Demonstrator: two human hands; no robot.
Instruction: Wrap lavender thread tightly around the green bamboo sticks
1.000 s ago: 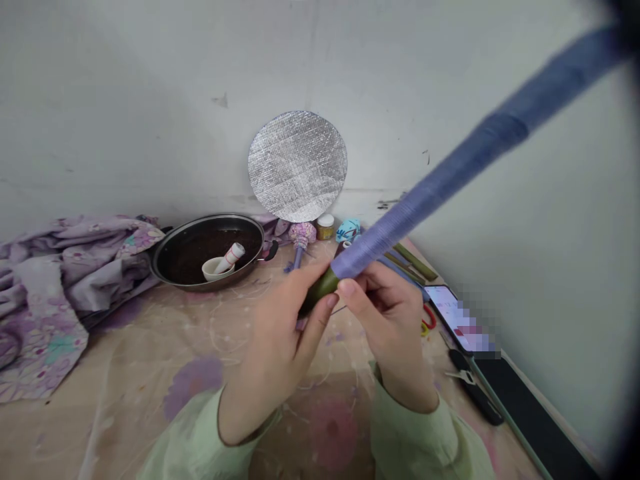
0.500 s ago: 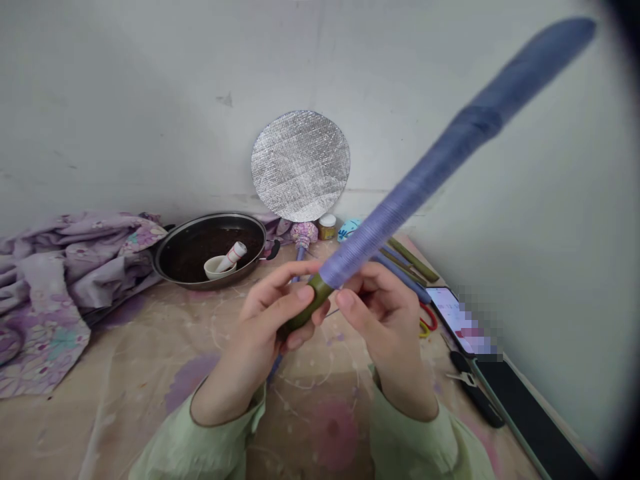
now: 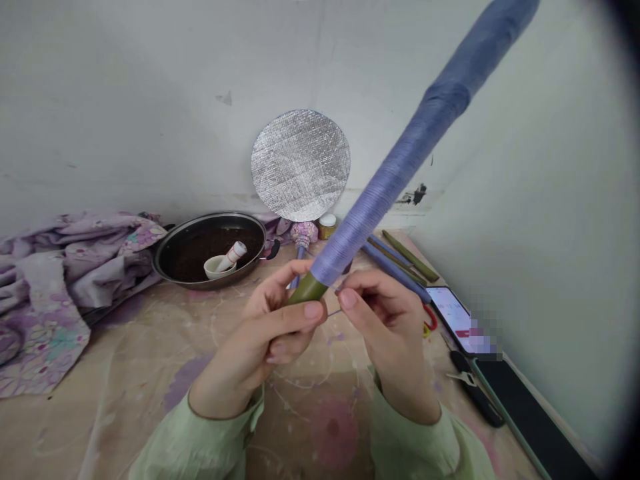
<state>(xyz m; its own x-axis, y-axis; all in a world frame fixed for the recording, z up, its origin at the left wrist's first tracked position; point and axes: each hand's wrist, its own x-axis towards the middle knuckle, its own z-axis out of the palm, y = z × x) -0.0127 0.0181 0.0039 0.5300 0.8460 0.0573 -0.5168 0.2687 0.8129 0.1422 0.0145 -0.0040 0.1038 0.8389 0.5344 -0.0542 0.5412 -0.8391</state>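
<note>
Gripping the bare green end (image 3: 306, 291) of a wrapped stick (image 3: 395, 183), the left hand (image 3: 260, 333) is closing its thumb over the front and its fingers underneath, probably to steady the length that is slanting up and away rightward from those fingertips. The right hand (image 3: 390, 333) is pinching thumb and forefinger narrowly together beside the lower edge of the violet wrapping (image 3: 337, 250); fine thread (image 3: 334, 313) is showing between the hands, so that pinch is likely controlling the strand. Beyond the right fingers, a red handle (image 3: 433, 317) is peeking out, and a lit phone (image 3: 447, 313) is lying farther right, probably for easy viewing. Past the left fingers, a pan (image 3: 183, 259) is holding a pale bowl (image 3: 212, 269); farthest off, a silvery disc (image 3: 300, 163) is standing before the wall.
</note>
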